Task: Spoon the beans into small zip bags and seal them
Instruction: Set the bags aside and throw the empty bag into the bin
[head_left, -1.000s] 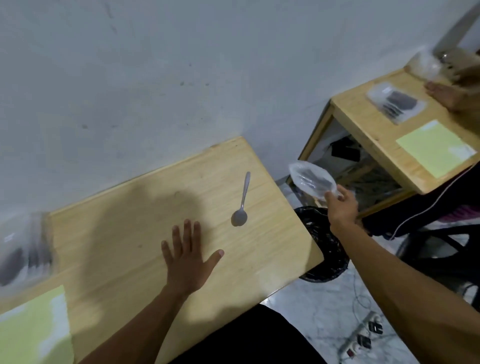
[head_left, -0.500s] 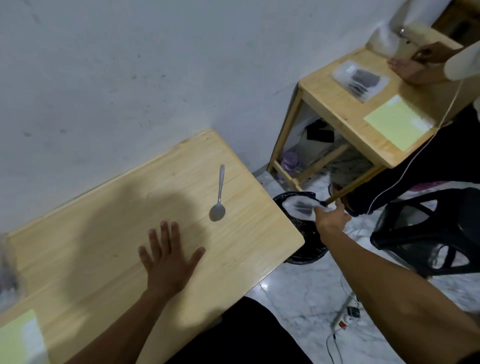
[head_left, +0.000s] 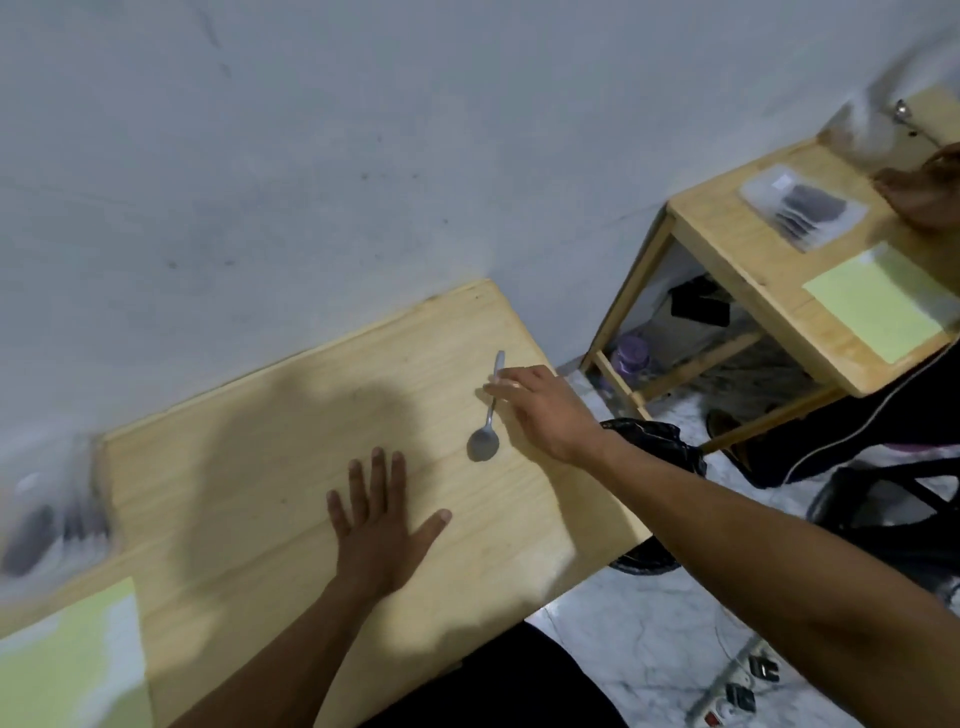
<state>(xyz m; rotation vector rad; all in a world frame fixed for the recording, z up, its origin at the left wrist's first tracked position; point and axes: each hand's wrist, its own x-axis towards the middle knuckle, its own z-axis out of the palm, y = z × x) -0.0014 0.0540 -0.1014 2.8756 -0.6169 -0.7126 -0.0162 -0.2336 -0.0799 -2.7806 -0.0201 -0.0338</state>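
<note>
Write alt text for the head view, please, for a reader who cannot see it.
A person's right hand reaches over a spoon lying on a wooden table, fingers at its handle, while the left hand lies flat on the table. A black bin stands on the floor beside the table, and a second table stands further right.

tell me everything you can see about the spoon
The spoon is small, plain and silvery, metal by the look of it, with a slim handle and an oval bowl. It lies flat on the wooden table, bowl toward the person and handle toward the wall. The right hand reaches over the handle, its fingertips at the upper part; a firm grip is not clear.
</note>
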